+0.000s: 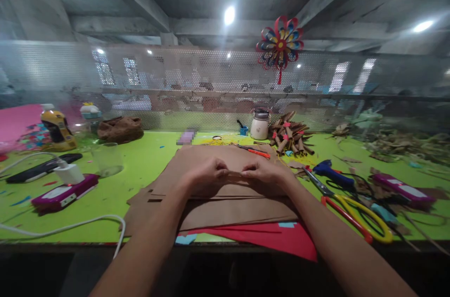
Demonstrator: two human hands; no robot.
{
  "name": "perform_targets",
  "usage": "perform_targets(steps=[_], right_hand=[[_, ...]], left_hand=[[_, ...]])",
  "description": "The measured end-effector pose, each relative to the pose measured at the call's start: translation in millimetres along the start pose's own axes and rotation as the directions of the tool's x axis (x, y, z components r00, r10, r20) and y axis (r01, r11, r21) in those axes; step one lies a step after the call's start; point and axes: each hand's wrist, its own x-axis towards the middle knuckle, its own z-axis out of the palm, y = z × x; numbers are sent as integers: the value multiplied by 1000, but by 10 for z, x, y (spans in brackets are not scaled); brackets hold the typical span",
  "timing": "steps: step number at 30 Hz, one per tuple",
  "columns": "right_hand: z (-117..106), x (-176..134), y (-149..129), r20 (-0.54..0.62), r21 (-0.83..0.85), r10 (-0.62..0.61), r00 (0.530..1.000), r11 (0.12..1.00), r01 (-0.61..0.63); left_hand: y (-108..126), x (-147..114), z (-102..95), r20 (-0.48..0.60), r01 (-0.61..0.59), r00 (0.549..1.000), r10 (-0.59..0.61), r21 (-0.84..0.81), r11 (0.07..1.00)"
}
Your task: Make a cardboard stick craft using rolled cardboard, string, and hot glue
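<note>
My left hand and my right hand meet over a stack of brown kraft paper sheets. Between their fingertips runs a thin edge of brown paper, pinched from both sides. Whether it is a loose strip or the rolled edge of a sheet, I cannot tell. Red paper sticks out from beneath the stack at the front. Orange-handled scissors rest on the far part of the sheets, just beyond my right hand.
Large scissors, a blue glue gun and a purple power strip lie at right. Rolled brown paper pieces are heaped behind, beside a white jar. At left are another power strip, a plastic cup and a white cable.
</note>
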Motion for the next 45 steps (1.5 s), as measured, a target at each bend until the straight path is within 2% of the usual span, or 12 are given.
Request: perform_targets(steps=[3, 7, 17, 20, 24, 28, 32, 35, 38, 41, 43, 45], right_hand=[[8, -5, -11, 9, 15, -3, 1000, 1000, 3], [-30, 13, 11, 4, -5, -10, 1000, 1000, 10], [23, -38, -224, -75, 13, 13, 997, 1000, -12], [28, -45, -230, -60, 11, 25, 998, 1000, -24], [-10, -29, -155, 17, 93, 48, 999, 994, -50], [-58, -24, -65, 66, 178, 101, 993, 978, -111], [-88, -34, 21, 54, 234, 121, 991, 963, -130], [-93, -28, 63, -1, 326, 117, 993, 939, -111], [-94, -2, 77, -132, 533, 158, 979, 844, -65], [-96, 14, 20, -271, 714, 186, 944, 697, 68], [-90, 3, -77, -290, 739, 131, 948, 660, 135], [-73, -20, -199, -232, 726, 37, 972, 672, 148]], left_hand=[[32, -51, 36, -47, 11, 999, -9, 43, 999], [64, -98, 74, -45, -3, 999, 4, 20, 1000], [38, 28, 7, -28, -102, 994, 104, 59, 993], [-4, 40, 1, -45, -111, 992, 116, 101, 989], [-100, 83, -1, -62, -83, 994, 89, 100, 991], [-200, 119, -50, 7, -57, 998, 57, 46, 997], [-176, 85, -137, 17, -51, 999, 51, 15, 999], [-87, 25, -179, -14, -38, 999, 38, -2, 999], [-19, -27, -187, -65, -56, 997, 48, -142, 988], [-2, -47, -166, -117, -127, 989, 91, -357, 925], [-4, -43, -138, -115, -131, 989, 88, -452, 882], [0, -32, -100, -70, -89, 996, 62, -516, 852]])
